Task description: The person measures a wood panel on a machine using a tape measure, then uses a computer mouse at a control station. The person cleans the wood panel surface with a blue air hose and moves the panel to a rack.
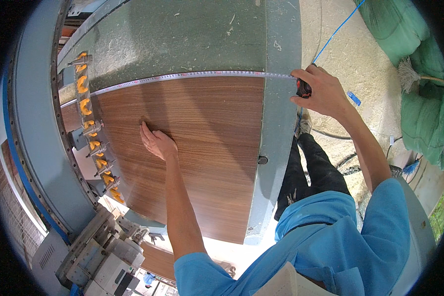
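A brown wood-grain panel (207,163) lies on the greenish machine bed (182,29). My left hand (159,144) rests on the panel with its fingers stretched out, holding nothing. Beyond the panel's right edge, my right hand (325,91) is closed around a black and red tape measure (303,89). From it the pulled-out white tape blade (197,75) runs leftward along the panel's far edge. The blade's far end is hidden behind the row of yellow tool clips.
On the left stands a machine gantry (39,113) with yellow tool clips (85,106) holding several metal tool holders. A machine head (106,261) sits at lower left. Cables (348,160), a brush (409,74) and green sheeting (422,128) are on the right.
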Motion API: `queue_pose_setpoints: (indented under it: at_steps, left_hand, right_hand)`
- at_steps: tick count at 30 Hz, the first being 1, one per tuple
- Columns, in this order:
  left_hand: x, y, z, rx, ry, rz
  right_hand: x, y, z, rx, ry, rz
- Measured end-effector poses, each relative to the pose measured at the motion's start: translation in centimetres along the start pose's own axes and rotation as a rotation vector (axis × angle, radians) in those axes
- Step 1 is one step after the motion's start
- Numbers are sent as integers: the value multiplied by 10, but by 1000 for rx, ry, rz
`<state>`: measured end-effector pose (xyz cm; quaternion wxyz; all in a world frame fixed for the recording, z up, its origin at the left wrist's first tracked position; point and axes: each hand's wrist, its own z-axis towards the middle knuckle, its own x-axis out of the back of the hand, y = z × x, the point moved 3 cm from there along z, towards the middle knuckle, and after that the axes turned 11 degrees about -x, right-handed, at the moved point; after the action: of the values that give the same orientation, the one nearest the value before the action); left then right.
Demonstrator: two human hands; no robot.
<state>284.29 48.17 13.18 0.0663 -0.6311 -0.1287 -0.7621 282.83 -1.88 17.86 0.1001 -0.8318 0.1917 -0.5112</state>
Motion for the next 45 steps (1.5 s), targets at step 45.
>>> queue_pose_setpoints:
  at_steps: [45]
  left_hand:
    - [3,4,0,-19,13,7]
  right_hand:
    - [-1,2,3,-11,-13,7]
